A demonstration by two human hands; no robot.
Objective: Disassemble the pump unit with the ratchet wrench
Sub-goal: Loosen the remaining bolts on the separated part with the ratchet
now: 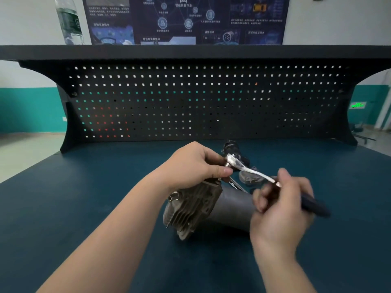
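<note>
Grey finned cast-metal pump unit [194, 210] lying on its side on the dark teal bench mat [84, 197], fins toward the camera. Left hand [190, 166] pinching the socket stem under the chrome ratchet wrench [249, 170] head, likely steadying it on a bolt. Right hand [279, 208] curled round the dark handle for leverage. Small metal parts [249, 178] just behind the pump.

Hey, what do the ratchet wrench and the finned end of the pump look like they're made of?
Ratchet wrench: head and shank look like polished, probably chromed steel, given the bright glare; the handle is dark, maybe rubber or plastic, too blurred to tell. Pump unit's finned end: dull grey cast metal, possibly aluminium, matte with a rough, worn surface.
</note>
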